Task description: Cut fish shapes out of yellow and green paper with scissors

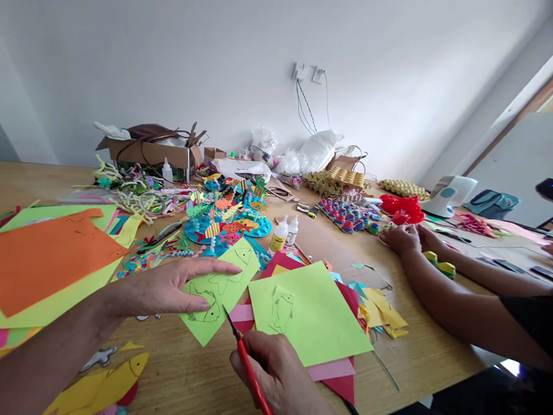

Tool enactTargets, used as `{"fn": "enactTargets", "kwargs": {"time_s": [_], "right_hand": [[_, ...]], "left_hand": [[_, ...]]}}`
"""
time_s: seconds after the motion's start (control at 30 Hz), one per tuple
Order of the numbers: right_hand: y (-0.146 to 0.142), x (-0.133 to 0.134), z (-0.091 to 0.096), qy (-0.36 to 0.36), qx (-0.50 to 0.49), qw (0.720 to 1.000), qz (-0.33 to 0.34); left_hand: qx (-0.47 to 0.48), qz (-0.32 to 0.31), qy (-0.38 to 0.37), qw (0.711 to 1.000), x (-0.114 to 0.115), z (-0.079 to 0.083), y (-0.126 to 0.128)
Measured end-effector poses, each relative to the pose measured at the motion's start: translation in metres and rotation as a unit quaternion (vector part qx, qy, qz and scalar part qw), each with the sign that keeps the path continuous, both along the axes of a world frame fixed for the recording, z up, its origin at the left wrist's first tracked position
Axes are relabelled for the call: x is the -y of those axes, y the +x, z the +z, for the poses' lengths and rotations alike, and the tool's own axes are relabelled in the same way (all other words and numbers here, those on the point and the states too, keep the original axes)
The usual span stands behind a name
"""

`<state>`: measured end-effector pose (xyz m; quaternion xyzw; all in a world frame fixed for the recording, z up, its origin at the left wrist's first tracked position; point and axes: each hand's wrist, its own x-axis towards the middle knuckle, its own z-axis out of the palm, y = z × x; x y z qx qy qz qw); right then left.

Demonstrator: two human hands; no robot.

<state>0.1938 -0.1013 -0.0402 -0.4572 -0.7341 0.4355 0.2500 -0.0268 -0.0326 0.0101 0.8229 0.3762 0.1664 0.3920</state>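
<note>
My left hand [173,285] grips a piece of light green paper [240,259] between thumb and fingers, raised at a tilt. Fish are drawn on it in dark outline. In my right hand [274,369] is a pair of red-handled scissors [252,376], with the blade tips at the paper's lower right edge. Beyond them lies a larger green sheet [315,314] with one drawn fish, on top of red and pink paper. Yellow cut-out paper fish [111,383] rest on the table below my left forearm.
Orange paper [40,258] covers coloured sheets at the left. Decorated fish on blue bases [227,219], glue bottles [280,235] and paper scraps [383,310] lie ahead. A cardboard box [150,156] stands behind. At the right, another person's hands [402,238] work near red material [402,210].
</note>
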Motion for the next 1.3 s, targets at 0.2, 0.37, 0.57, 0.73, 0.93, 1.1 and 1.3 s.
{"fn": "enactTargets", "kwargs": {"time_s": [0.2, 0.37, 0.57, 0.73, 0.93, 1.1, 1.3], "right_hand": [[0.0026, -0.0013, -0.0054, 0.03, 0.0, 0.999, 0.017], [0.0002, -0.0008, -0.0044, 0.011, -0.007, 1.0, 0.016], [0.0004, 0.0003, -0.0039, 0.014, -0.009, 1.0, 0.02], [0.0019, -0.0001, -0.0071, 0.039, -0.011, 0.999, 0.026], [0.0015, 0.0004, -0.006, 0.024, -0.002, 0.999, 0.024], [0.0016, 0.0008, -0.0046, 0.014, -0.009, 0.999, 0.027], [0.0026, 0.0026, -0.005, 0.029, -0.001, 0.999, 0.033]], "left_hand": [[-0.027, -0.01, 0.01, 1.0, -0.0006, 0.002, -0.0002], [-0.033, -0.017, 0.014, 0.999, 0.0008, 0.0028, 0.0002], [-0.04, -0.041, 0.014, 0.998, 0.0004, 0.0014, 0.0012], [-0.039, -0.049, -0.001, 0.998, 0.0003, 0.0017, 0.0009], [-0.047, -0.057, -0.007, 0.997, 0.0014, 0.0008, 0.0008], [-0.056, -0.061, -0.008, 0.997, 0.0022, 0.0012, 0.0025], [-0.067, -0.057, -0.001, 0.996, 0.0031, 0.0024, 0.0034]]}}
